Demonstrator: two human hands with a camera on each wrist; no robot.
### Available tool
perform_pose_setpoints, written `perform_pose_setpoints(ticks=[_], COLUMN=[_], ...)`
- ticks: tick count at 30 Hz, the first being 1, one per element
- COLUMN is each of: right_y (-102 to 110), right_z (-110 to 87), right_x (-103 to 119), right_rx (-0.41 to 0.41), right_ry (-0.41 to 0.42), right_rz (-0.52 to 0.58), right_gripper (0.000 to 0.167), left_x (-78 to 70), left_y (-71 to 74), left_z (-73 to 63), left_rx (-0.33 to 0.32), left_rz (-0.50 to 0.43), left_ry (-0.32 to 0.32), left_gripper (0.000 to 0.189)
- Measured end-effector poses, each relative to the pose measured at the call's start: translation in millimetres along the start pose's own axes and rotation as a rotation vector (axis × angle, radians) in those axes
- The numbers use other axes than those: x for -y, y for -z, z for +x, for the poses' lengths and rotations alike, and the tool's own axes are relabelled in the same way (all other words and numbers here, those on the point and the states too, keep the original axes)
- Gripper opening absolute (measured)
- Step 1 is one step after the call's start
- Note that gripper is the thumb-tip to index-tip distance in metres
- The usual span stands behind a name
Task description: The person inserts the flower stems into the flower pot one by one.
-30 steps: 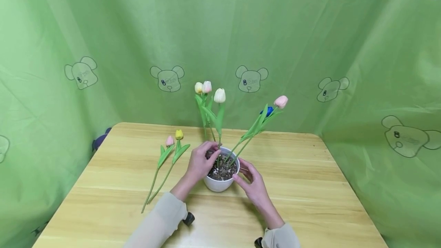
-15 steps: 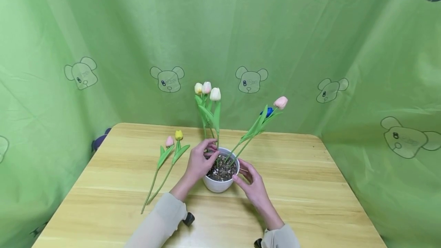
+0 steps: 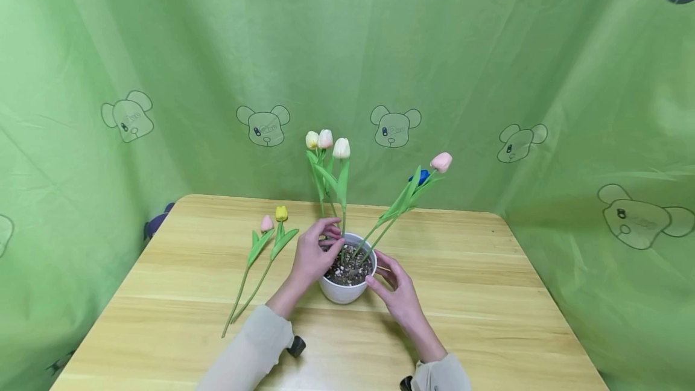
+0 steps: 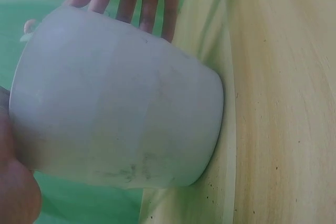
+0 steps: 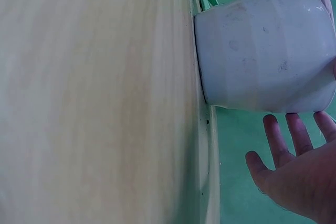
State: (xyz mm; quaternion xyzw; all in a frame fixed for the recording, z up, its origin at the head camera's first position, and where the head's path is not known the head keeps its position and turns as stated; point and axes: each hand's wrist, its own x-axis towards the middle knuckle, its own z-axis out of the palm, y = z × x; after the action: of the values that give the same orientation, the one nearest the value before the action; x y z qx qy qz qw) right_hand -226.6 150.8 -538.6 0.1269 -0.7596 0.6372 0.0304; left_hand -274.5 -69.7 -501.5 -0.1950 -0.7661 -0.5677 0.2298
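Note:
A white flowerpot (image 3: 343,294) with dark, pale-flecked soil (image 3: 350,273) stands upright on the table. At its left rim my left hand (image 3: 312,255) pinches the lower stem of a white tulip (image 3: 341,148), thumb and fingertips over the soil. My right hand (image 3: 400,297) holds the pot's right side, thumb at the front of the rim and fingers behind; the right wrist view has its fingertips against the pot wall (image 5: 262,51). Behind the white tulip stand a cream-yellow tulip (image 3: 312,139) and a pale pink tulip (image 3: 325,138). A blue tulip (image 3: 420,177) and a pink tulip (image 3: 441,162) lean right.
Left of the pot, a yellow tulip (image 3: 281,213) and another pink tulip (image 3: 266,224) lie flat on the wooden table (image 3: 488,294), stems toward the front. Green curtain (image 3: 326,47) with cartoon bear heads surrounds the table at the back and sides.
The white tulip's head has swung left toward its neighbours, then slightly back right, with my left hand moving a little at its stem. My right hand has stayed at the pot.

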Motion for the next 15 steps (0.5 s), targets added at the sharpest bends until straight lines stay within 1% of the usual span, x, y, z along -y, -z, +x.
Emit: perform_pose_setpoints(ticks=[6,9,11,15], right_y=[-0.2,0.5,0.2,-0.7], right_z=[-0.1,-0.1,-0.3,-0.1], right_x=[0.1,0.9,0.9,1.0], right_rx=[0.000,-0.001,-0.005,-0.013], right_ry=[-0.003,-0.003,-0.005,-0.003], right_rz=[0.003,-0.001,-0.002,-0.010], right_gripper=[0.062,0.062,0.063,0.063], left_x=[-2.3,-5.9,-8.3,-10.7], left_y=[2.1,6.2,11.5,26.1], left_z=[-0.9,-1.9,-2.5,-4.2], left_rx=[-0.014,-0.020,-0.015,-0.022], left_rz=[-0.036,-0.041,-0.034,-0.062], left_ry=[0.018,0.030,0.038,0.057], left_gripper=[0.044,0.044,0.044,0.045])
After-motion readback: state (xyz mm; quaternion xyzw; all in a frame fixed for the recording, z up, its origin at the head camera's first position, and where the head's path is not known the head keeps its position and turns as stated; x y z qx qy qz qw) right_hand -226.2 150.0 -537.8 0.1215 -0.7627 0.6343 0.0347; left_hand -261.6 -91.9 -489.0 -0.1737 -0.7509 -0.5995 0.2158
